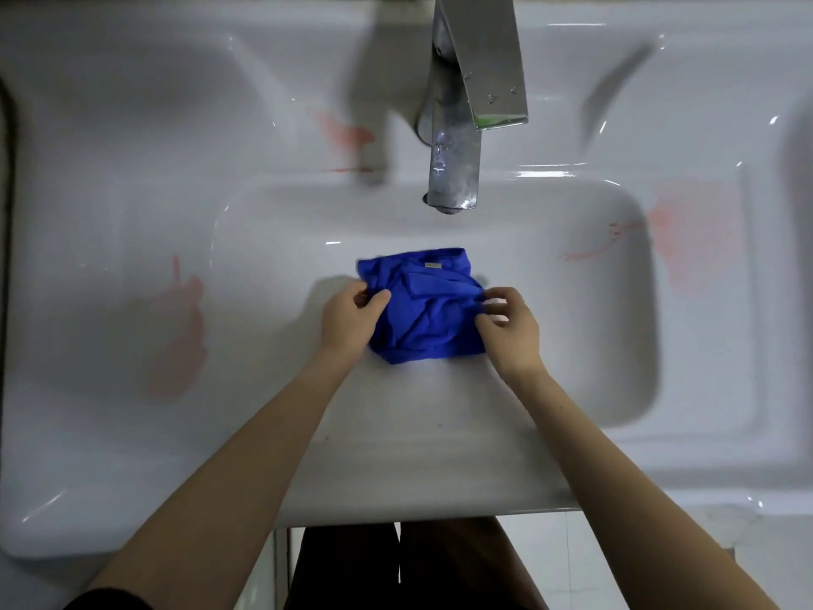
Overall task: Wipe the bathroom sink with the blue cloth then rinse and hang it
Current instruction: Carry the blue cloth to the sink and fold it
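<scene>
Sink (396, 473): white, pink smears (178, 332) on rim; tap (455, 160) at far side.
Basin contents: crumpled blue cloth (424, 312), centre.
Left hand (349, 317): grip pinching cloth's left edge.
Right hand (510, 330): grip pinching its right edge.

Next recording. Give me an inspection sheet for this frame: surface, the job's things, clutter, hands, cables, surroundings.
Surface: white sink, glossy, with reddish smears on the left deck, behind the basin and on the right side.
Job's things: blue cloth, crumpled, over the basin in front of the tap; cannot tell if it touches the bottom. No running water seen; droplets on the tap.
Clutter: nothing seen.
Hands: left hand pinches the cloth's left edge; right hand pinches its right edge.
Cables: nothing seen.
Surroundings: pale floor and the person's dark-clad legs below the sink's front edge.
</scene>
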